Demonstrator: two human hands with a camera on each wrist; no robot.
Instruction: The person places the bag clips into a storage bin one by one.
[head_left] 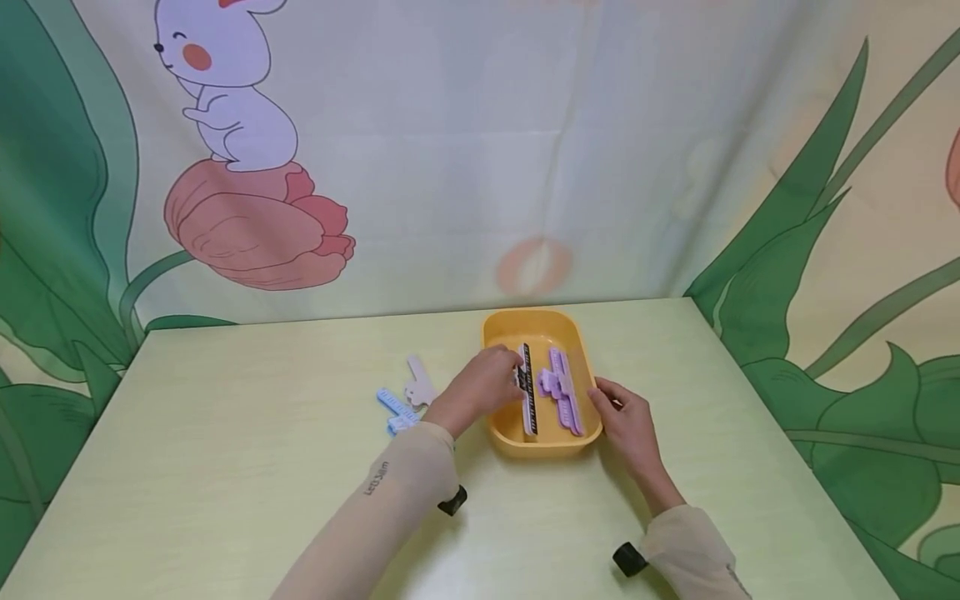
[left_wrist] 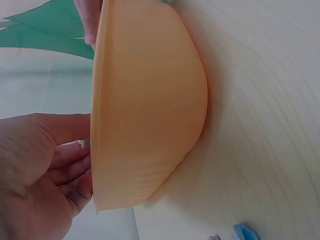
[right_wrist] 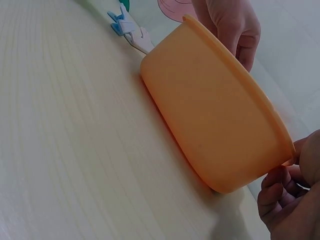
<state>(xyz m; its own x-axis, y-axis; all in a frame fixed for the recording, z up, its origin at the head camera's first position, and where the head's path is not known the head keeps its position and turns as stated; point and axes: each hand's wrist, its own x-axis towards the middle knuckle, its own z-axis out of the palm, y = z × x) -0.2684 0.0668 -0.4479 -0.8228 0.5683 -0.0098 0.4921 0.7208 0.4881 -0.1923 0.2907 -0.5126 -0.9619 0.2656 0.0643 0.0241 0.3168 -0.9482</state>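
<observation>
My left hand (head_left: 487, 379) reaches over the near-left rim of a yellow plastic basket (head_left: 581, 333). Its fingertips pinch the middle of a long black-and-white sealing clip (head_left: 529, 408) lying lengthwise inside. The basket wall hides those fingertips in the left wrist view. Beside that clip lie purple sealing clips (head_left: 573, 408), one with a wide handle. My right hand (head_left: 626, 417) grips the basket's right rim, and its curled fingers (right_wrist: 272, 192) show under the lip in the right wrist view.
On the table (head_left: 225, 467), left of the basket, lie a blue sealing clip (head_left: 395, 404) and a white one (head_left: 418, 379), partly behind my left forearm. A printed curtain (head_left: 450, 167) hangs along the table's back edge.
</observation>
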